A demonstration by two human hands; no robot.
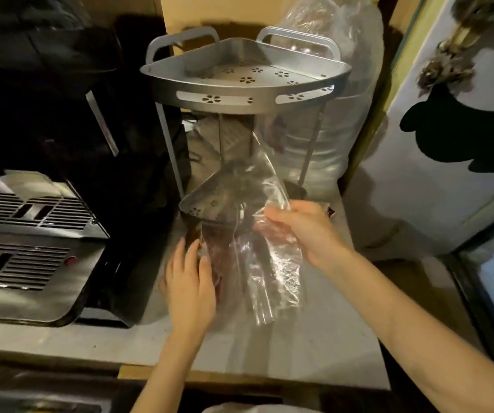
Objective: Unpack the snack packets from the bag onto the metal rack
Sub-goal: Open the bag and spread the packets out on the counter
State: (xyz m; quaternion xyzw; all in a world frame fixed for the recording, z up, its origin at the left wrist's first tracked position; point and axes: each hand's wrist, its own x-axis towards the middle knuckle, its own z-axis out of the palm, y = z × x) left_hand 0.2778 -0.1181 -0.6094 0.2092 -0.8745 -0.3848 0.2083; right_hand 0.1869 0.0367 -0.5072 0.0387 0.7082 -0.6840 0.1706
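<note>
Clear plastic bag (265, 257) hangs in front of the metal rack (244, 84), pinched at its upper edge by the right hand (305, 231), fingers closed on the film. Below the rack's lower shelf (201, 204), the left hand (190, 281) lies flat with fingers spread on dark reddish snack packets (219, 251) on the tabletop (314, 353). Left of the rack stands a black and steel appliance (31, 245); behind it a large stuffed plastic sack (338, 129). The rack's top shelf is bare.
</note>
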